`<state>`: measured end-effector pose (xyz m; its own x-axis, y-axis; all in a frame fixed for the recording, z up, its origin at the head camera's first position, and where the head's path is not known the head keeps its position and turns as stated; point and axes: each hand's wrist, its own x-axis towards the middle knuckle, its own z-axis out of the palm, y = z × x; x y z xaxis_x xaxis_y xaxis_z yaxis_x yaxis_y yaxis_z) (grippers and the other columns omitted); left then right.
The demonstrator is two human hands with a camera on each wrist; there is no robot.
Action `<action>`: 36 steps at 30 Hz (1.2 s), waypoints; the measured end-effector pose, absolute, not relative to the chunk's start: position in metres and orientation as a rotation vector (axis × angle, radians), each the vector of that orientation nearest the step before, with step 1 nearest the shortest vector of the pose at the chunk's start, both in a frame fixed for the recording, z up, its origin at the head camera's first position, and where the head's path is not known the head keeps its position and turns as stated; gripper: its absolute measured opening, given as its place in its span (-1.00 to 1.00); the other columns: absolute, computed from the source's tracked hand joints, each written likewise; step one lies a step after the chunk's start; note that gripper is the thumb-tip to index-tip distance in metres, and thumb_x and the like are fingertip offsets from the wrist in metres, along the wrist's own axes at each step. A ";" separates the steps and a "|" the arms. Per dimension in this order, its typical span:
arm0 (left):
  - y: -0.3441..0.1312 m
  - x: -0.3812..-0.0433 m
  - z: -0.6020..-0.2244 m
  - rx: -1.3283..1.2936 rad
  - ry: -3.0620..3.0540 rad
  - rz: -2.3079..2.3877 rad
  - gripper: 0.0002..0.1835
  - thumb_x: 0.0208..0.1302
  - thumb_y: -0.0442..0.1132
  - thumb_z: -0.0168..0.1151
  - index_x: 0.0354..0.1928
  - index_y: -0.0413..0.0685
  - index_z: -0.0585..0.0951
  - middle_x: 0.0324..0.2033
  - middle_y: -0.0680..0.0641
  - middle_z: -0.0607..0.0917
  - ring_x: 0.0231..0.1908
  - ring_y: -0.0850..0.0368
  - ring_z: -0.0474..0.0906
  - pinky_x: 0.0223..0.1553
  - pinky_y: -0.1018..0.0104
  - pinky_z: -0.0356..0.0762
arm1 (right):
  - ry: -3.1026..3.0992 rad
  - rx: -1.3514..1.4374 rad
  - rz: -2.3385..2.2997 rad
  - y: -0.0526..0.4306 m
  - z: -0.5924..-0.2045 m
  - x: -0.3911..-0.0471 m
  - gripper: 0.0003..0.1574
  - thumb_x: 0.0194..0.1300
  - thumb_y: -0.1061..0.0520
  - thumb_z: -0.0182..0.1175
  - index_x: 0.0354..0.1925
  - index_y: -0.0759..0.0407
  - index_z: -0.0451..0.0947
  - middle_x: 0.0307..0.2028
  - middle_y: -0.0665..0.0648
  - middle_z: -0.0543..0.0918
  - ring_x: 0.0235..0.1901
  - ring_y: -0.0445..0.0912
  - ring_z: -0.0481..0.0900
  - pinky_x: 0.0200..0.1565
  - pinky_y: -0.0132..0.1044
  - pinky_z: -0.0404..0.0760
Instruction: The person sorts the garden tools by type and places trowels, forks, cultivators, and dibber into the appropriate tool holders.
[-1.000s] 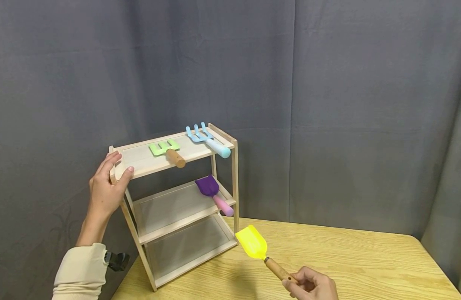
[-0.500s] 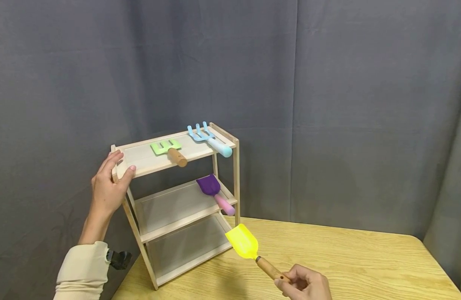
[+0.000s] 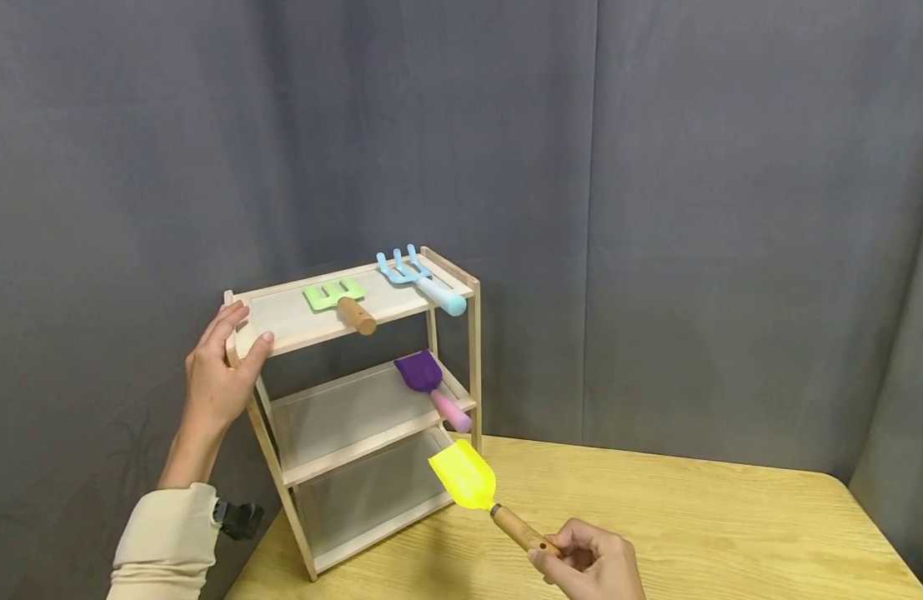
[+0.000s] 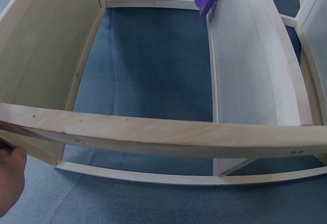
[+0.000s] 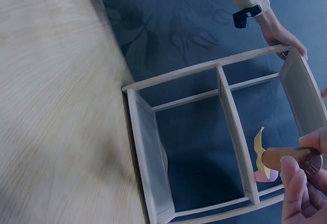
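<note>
My left hand [image 3: 219,375] grips the upper left corner of a three-tier wooden shelf [image 3: 352,472], thumb on the top board and fingers over its end. In my right hand [image 3: 592,560] I pinch the wooden handle of a yellow hand trowel [image 3: 463,475] near its end; the blade points up and left, before the shelf's lower right side. On the top tier lie a green hand rake [image 3: 335,295] with a wooden handle and a light blue hand fork [image 3: 404,271]. A purple trowel [image 3: 419,372] with a pink handle lies on the middle tier's right end.
The shelf stands on a light wood-grain table [image 3: 701,517], at its left side. A grey curtain [image 3: 701,233] hangs close behind the shelf and table. The rake, fork and purple trowel handles stick out past the front edges of their tiers.
My right hand has carried the yellow trowel left and slightly up, toward the shelf's lower right side. The left hand has kept its place on the shelf corner; the view has shifted slightly.
</note>
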<state>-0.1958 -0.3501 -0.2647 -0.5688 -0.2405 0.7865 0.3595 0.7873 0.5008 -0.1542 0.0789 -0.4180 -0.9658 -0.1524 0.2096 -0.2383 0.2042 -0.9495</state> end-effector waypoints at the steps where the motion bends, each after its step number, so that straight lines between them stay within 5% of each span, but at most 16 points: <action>1: -0.351 -0.195 -0.265 -0.090 -2.029 -0.792 -0.46 0.23 -0.20 0.26 0.22 -0.32 0.50 0.27 -0.20 0.44 0.35 -0.02 0.21 0.31 0.13 0.13 | -2.380 0.389 1.907 0.077 -0.418 -0.154 -0.80 0.02 0.20 0.47 -0.53 0.24 0.61 -0.66 0.02 0.63 -0.70 -0.09 0.56 -0.63 -0.34 0.53; 19: -0.350 -0.185 -0.254 -0.074 -2.196 -0.741 -0.37 0.35 -0.09 0.17 0.28 -0.43 0.38 0.35 -0.32 0.29 0.36 -0.25 0.12 0.31 -0.17 0.04 | -2.330 0.384 1.942 0.059 -0.416 -0.149 -0.80 0.01 0.18 0.48 -0.54 0.20 0.62 -0.68 0.01 0.62 -0.71 -0.11 0.55 -0.62 -0.32 0.53; 36: -0.353 -0.184 -0.254 -0.128 -2.195 -0.741 -0.37 0.31 -0.13 0.22 0.28 -0.45 0.37 0.35 -0.33 0.29 0.39 -0.23 0.04 0.36 -0.05 -0.04 | -2.209 0.449 2.006 0.034 -0.417 -0.152 -0.84 0.03 0.23 0.46 -0.52 0.18 0.63 -0.62 0.02 0.64 -0.69 -0.09 0.57 -0.59 -0.32 0.57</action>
<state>-0.1841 -0.3530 -0.2541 -0.6762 -0.1463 0.7220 0.3215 0.8232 0.4679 -0.1520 0.0337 -0.4171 -0.9482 -0.1354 0.2874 -0.2990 0.0752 -0.9513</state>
